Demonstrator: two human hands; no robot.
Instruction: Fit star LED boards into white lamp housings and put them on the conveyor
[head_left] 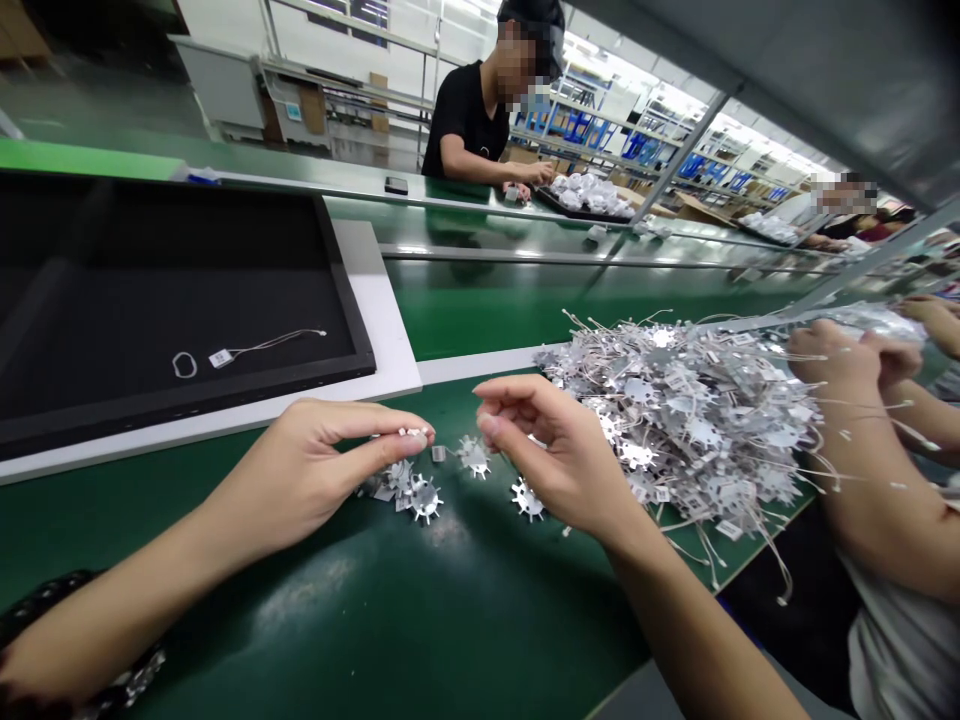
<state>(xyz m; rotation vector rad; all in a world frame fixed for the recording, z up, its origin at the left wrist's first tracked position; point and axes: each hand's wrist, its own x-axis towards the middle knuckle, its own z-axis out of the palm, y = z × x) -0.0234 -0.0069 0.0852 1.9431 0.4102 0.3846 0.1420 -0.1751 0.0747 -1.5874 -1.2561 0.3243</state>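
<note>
Between the thumb and fingertips of my left hand (322, 460) are small white wire connectors (412, 434). Beneath that hand, on the green tabletop (360, 610), lie several star-shaped metal plates (425, 499) with small white labels. My right hand (551, 450) is half curled, its thumb apart from the fingers, and I see nothing between them. A single star-shaped plate (474, 456) lies left of its fingertips, beside a small white tag (439, 454). Another plate (527, 499) sits partly under the right palm.
A large heap of plates with thin white wires (697, 410) rises to the right. Beyond it are a neighbouring person's forearms (862, 440). At left, a black tray (150, 290) holds one labelled wire (222, 358) and a clear ring (184, 365). A co-worker (472, 120) works across the line.
</note>
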